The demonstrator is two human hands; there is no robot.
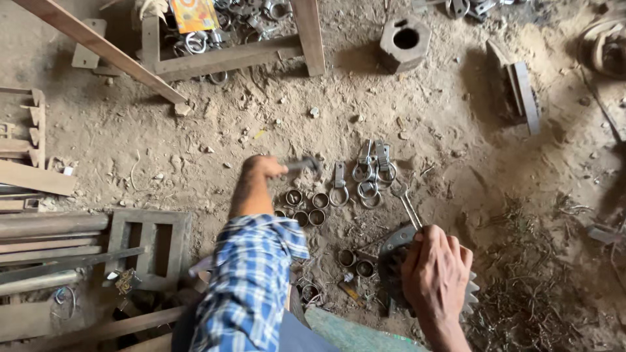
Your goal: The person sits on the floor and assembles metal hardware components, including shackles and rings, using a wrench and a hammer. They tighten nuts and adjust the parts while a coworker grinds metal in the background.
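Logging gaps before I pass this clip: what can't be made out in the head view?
- Tool in the left hand: motion-blurred, kind unclear.
- Toothed gear: mostly covered by the right hand; its grip is hidden.
- Metal rings: too small to tell details.
- Hardware pile: cut by the top edge.

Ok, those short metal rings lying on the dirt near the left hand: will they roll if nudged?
Probably not much. The short metal rings lie flat, open ends up, on loose gritty dirt floor, so a nudge from the left hand would likely slide them. Tipped on edge, they could roll. Being thick-walled metal, they are probably stiff and heavy for their size.
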